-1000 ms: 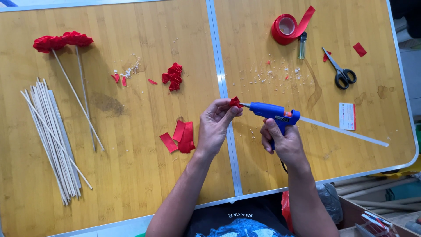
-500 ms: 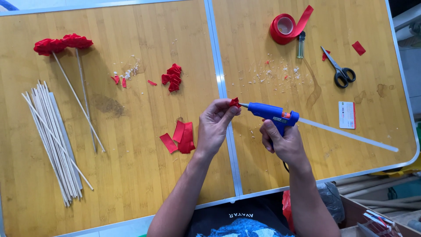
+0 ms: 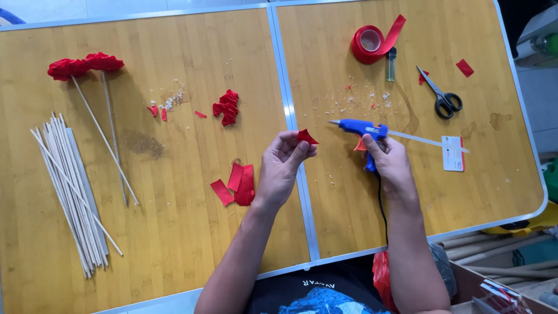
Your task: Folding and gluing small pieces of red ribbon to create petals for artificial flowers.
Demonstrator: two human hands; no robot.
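1. Head view: the left hand (image 3: 283, 168) is curled nearly closed, thumb and fingertips pinching a small folded red ribbon piece (image 3: 306, 137) above the table's centre seam.
2. The right hand (image 3: 390, 164) is wrapped tight around the grip of a blue glue gun (image 3: 361, 129); its nozzle points left toward the ribbon piece, a short gap between them.
3. Cut red ribbon strips (image 3: 237, 185) lie on the wooden table (image 3: 174, 221) just left of the left wrist, folded red petals (image 3: 226, 107) farther up.
4. Far left lie white sticks (image 3: 70, 192) and two finished red flowers (image 3: 84, 64).
5. Up right: a red ribbon roll (image 3: 369, 45) and scissors (image 3: 443, 97).
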